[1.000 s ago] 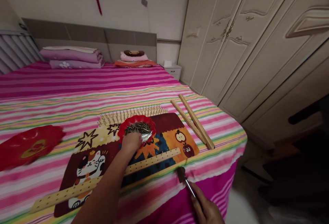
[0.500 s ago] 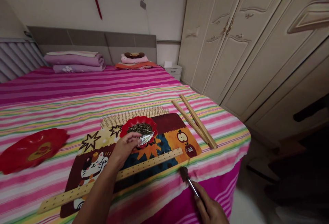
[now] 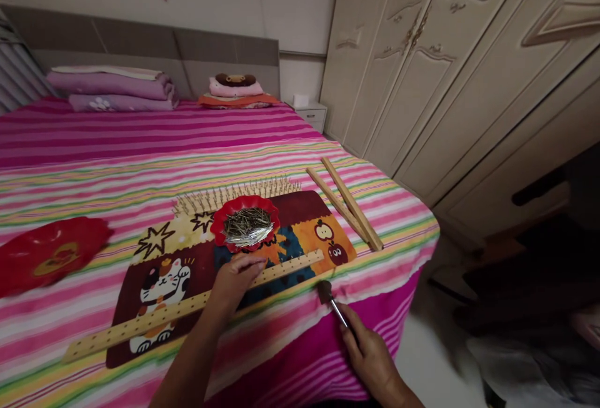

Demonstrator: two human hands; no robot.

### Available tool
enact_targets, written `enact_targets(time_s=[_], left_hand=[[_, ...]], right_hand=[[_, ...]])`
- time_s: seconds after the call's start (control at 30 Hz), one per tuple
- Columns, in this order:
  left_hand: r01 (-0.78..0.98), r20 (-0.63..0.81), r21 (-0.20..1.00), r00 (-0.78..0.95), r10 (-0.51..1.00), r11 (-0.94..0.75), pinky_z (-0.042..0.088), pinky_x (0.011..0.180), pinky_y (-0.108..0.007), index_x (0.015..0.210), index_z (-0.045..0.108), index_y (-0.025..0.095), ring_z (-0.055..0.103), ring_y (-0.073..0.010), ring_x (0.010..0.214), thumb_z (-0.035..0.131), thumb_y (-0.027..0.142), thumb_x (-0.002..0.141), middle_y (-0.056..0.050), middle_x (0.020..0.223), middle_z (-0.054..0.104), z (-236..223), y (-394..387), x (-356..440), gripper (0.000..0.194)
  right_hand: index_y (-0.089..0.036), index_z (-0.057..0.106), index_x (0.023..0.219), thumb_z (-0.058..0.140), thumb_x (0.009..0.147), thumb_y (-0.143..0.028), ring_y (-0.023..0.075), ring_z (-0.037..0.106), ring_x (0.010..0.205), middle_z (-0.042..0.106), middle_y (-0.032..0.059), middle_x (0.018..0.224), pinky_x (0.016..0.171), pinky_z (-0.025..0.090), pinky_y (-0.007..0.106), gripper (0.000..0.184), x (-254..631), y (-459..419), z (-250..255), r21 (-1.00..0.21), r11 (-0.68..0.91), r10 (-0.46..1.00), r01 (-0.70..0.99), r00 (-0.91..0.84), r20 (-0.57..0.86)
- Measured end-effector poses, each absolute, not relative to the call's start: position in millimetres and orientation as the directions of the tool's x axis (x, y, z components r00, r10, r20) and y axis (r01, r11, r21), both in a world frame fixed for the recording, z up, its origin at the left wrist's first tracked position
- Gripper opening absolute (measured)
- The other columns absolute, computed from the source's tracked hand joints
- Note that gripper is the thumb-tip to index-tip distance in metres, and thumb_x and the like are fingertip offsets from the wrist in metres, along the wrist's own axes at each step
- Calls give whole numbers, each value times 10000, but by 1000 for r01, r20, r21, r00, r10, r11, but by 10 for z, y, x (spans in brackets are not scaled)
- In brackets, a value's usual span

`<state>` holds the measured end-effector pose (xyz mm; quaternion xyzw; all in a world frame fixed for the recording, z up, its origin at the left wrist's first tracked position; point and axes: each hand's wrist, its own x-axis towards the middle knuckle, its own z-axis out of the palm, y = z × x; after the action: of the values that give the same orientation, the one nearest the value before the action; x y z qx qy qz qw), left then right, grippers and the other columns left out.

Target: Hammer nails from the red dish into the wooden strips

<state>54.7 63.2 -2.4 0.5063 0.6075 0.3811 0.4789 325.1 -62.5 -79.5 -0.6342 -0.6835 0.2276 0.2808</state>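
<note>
My left hand [image 3: 238, 280] is closed in a pinch over a wooden strip [image 3: 180, 309] with rows of holes or dark dots. Whatever lies between its fingertips is too small to make out. Just beyond the fingers stands a red scalloped bowl [image 3: 218, 220] heaped with metal nails [image 3: 248, 223]. Several small nails stand up near the strip's right end. At the bed's near edge my right hand [image 3: 372, 358] grips a hammer [image 3: 336, 309], its dark head resting on or just above the striped cloth.
Behind the bowl lies a board bristling with upright nails [image 3: 234, 195]. A patterned mat [image 3: 300, 202] lies under the bowl and strip. Two wooden bars [image 3: 351, 202] rest on the right, a red tray [image 3: 51, 252] on the left. Folded bedding [image 3: 112, 89] sits by the headboard.
My left hand has left the nails in the bowl and come back toward me, over the wooden strip. My right hand still holds the hammer. The view has tilted down slightly.
</note>
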Motion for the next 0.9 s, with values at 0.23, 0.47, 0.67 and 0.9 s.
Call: enact_targets(time_s=[0.23,0.47,0.67,0.9], left_hand=[[303,-183,928,-131,974,215,488,627,-255,783,669,190,611,-149,675,616,379,597,0,705,672,-102,678,761,270],[452,-108,879,-126,986,154,464,621,-247,711,636,208,607,-145,654,608,359,614,19,674,671,-108,685,789,182],[540,-27,840,-64,998,58,438,616,-240,689,632,218,588,-135,627,562,365,670,33,662,662,-170,650,792,165],[572,71,819,-29,997,-42,426,651,-248,636,610,216,581,-137,677,533,344,691,23,703,648,-222,633,793,159]], right_hand=[[-189,477,1306,353,902,-245,206,708,668,748,52,794,641,552,286,426,3246,-627,-779,-651,85,995,755,-35,89],[-173,491,1294,362,896,-242,202,695,582,739,38,714,585,545,280,425,3238,-639,-763,-664,80,995,743,-18,100],[-192,485,1301,385,903,-255,208,712,814,750,65,926,726,549,274,416,3278,-660,-816,-710,100,992,697,-17,123],[-225,519,1263,454,898,-349,184,682,792,724,24,846,680,535,229,390,3097,-708,-545,-899,8,997,439,69,43]])
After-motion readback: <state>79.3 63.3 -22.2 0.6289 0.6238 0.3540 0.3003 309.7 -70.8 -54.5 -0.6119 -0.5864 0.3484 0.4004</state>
